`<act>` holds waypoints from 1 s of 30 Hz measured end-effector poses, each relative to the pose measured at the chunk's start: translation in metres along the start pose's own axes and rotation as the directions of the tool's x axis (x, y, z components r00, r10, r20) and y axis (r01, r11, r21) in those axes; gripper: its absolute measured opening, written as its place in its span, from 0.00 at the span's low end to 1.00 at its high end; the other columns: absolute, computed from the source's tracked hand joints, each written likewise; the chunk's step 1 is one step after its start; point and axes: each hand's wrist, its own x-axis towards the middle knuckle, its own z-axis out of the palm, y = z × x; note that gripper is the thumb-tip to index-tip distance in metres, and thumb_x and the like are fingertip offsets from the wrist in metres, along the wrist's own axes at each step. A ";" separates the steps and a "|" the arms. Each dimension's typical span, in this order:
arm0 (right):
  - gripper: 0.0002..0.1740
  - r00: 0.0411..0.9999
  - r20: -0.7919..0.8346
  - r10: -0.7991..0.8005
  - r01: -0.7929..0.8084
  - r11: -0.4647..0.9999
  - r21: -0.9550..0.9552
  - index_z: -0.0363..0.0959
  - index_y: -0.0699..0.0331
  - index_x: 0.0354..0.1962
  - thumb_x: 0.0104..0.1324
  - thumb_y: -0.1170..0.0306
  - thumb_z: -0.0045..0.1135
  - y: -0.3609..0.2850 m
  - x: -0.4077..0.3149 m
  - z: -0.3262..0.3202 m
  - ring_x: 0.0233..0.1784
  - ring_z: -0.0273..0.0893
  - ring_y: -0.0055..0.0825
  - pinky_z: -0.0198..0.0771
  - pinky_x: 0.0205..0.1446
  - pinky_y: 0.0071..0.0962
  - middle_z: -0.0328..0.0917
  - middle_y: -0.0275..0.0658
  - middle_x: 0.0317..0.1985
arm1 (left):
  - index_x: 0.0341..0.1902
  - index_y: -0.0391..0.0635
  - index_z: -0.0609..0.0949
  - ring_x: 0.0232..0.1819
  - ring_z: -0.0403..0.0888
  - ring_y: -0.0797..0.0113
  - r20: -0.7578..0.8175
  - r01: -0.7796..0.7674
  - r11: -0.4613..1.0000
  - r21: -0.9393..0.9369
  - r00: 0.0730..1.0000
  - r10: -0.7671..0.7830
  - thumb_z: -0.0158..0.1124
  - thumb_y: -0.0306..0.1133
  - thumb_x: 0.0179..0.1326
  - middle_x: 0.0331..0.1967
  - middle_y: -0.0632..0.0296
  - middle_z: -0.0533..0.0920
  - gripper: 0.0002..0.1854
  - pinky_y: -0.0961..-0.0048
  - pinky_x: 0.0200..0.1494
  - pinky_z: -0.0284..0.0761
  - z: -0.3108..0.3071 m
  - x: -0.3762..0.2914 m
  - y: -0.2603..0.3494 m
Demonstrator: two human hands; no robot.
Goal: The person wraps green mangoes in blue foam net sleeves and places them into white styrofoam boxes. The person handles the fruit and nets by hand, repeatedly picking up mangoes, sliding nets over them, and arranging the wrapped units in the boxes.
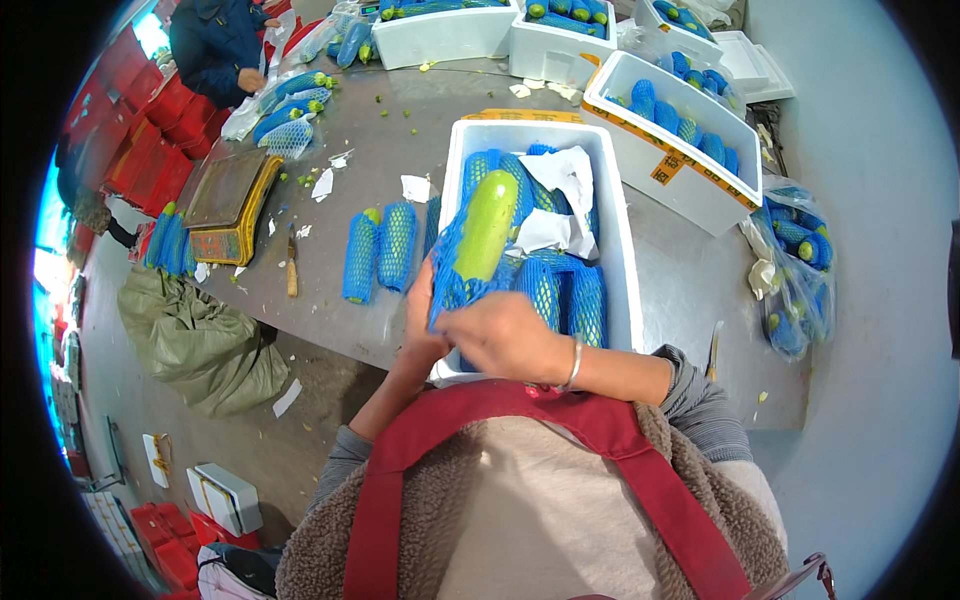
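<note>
A pale green zucchini (487,225) stands partly bare over the white foam box (626,247), its lower part inside a bunched blue foam net (450,274). My left hand (421,319) holds the netted zucchini from the left, with most fingers hidden behind it. My right hand (510,334) is slightly blurred and pinches the net near its lower end. Inside the box lie several netted zucchini (589,304) and torn white paper (562,180). Two netted zucchini (397,244) lie on the metal table (322,259) left of the box, and part of another shows against its wall.
A knife (292,266) and a yellow-framed scale (240,202) are to the left. Another knife (713,352) lies on the right. Filled foam boxes (679,169) stand behind, and bagged zucchini (799,262) rest at the right. Across the table, a person's hand (251,79) is near netted zucchini.
</note>
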 end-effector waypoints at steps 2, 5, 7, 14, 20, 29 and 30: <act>0.12 0.975 0.211 -0.068 0.093 0.989 -0.112 0.77 0.61 0.33 0.47 0.75 0.57 -0.010 0.003 0.002 0.25 0.75 0.40 0.70 0.30 0.36 0.76 0.42 0.22 | 0.66 0.38 0.61 0.57 0.71 0.69 0.028 -0.048 0.999 -0.015 0.998 0.049 0.70 0.30 0.49 0.57 0.58 0.73 0.41 0.72 0.60 0.66 -0.004 0.000 -0.007; 0.14 0.962 0.244 -0.122 0.126 0.992 -0.002 0.77 0.61 0.36 0.48 0.75 0.58 -0.009 0.002 0.006 0.25 0.74 0.41 0.70 0.31 0.36 0.75 0.42 0.23 | 0.63 0.38 0.65 0.53 0.74 0.69 0.048 0.054 0.975 -0.213 0.998 -0.045 0.69 0.30 0.48 0.54 0.57 0.75 0.38 0.70 0.56 0.71 -0.022 0.001 -0.042; 0.14 0.979 0.170 -0.113 0.111 0.994 0.025 0.77 0.62 0.37 0.50 0.74 0.58 -0.008 0.004 0.003 0.26 0.74 0.41 0.70 0.31 0.36 0.75 0.42 0.25 | 0.61 0.38 0.66 0.49 0.77 0.68 0.088 0.195 0.870 -0.453 0.981 -0.175 0.68 0.29 0.47 0.50 0.56 0.77 0.36 0.69 0.52 0.74 -0.035 0.001 -0.054; 0.07 0.787 -0.258 0.560 -0.609 0.771 -0.185 0.77 0.69 0.33 0.58 0.75 0.53 0.075 -0.036 -0.084 0.31 0.79 0.41 0.73 0.37 0.31 0.79 0.48 0.30 | 0.59 0.36 0.68 0.37 0.79 0.64 -0.393 0.382 0.921 -0.076 0.837 -0.380 0.68 0.24 0.42 0.39 0.54 0.80 0.36 0.67 0.41 0.76 -0.152 0.013 -0.062; 0.35 0.465 0.233 0.854 -0.580 0.492 -0.649 0.74 0.74 0.32 0.55 0.42 0.57 0.109 -0.054 -0.048 0.36 0.79 0.50 0.73 0.42 0.41 0.79 0.56 0.31 | 0.64 0.34 0.65 0.46 0.78 0.59 -0.615 0.444 0.750 0.490 0.786 -0.063 0.70 0.30 0.42 0.47 0.49 0.79 0.42 0.68 0.50 0.73 -0.301 0.039 -0.118; 0.56 0.398 0.024 0.917 -0.848 0.377 -0.372 0.52 0.80 0.59 0.42 0.52 0.70 0.130 -0.070 0.006 0.42 0.78 0.50 0.73 0.49 0.37 0.78 0.58 0.38 | 0.63 0.40 0.67 0.56 0.73 0.54 -0.352 0.101 0.677 0.729 0.904 0.244 0.65 0.34 0.54 0.57 0.48 0.72 0.32 0.64 0.59 0.67 -0.180 0.081 -0.089; 0.58 0.441 -0.004 0.898 -0.859 0.421 -0.291 0.48 0.78 0.62 0.39 0.59 0.71 0.122 -0.069 0.001 0.42 0.78 0.49 0.72 0.49 0.35 0.77 0.59 0.38 | 0.62 0.40 0.69 0.55 0.73 0.58 -0.334 0.012 0.779 0.627 0.908 0.255 0.64 0.31 0.56 0.56 0.50 0.73 0.29 0.66 0.58 0.68 -0.148 0.075 -0.071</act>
